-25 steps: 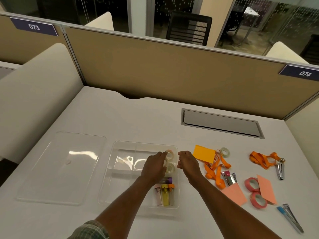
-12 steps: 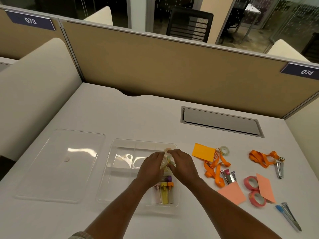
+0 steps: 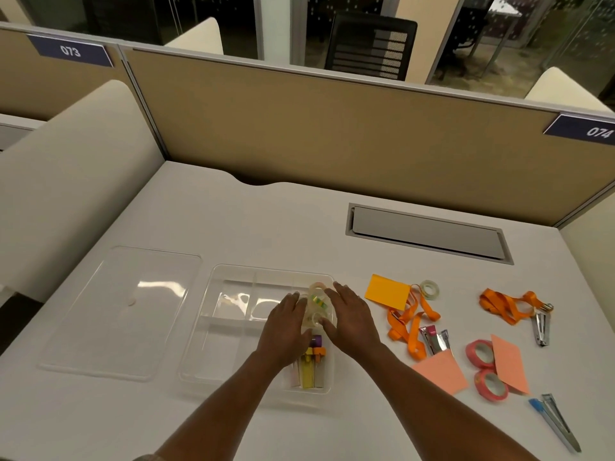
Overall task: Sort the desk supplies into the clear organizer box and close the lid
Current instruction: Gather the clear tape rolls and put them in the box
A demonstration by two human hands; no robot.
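The clear organizer box (image 3: 213, 331) sits in the middle of the desk, its lid (image 3: 119, 311) lying flat to its left. Clear tape rolls (image 3: 317, 306) are stacked in the box's back right compartment. My left hand (image 3: 286, 327) and my right hand (image 3: 352, 319) flank these rolls with straight fingers touching their sides. Coloured highlighters (image 3: 311, 367) lie in the front right compartment, partly hidden by my left wrist.
Right of the box lie an orange note (image 3: 387, 291), a small tape roll (image 3: 431, 289), two orange lanyards (image 3: 412, 324) (image 3: 509, 306), staplers (image 3: 434, 339), pink notes (image 3: 441, 372), pink tape rolls (image 3: 481, 354) and a blue-tipped clip (image 3: 555, 422). A cable hatch (image 3: 426, 232) is behind.
My right hand moved left to the tape rolls in the box. Both hands now rest flat against the stack, where they pinched it half a second ago.
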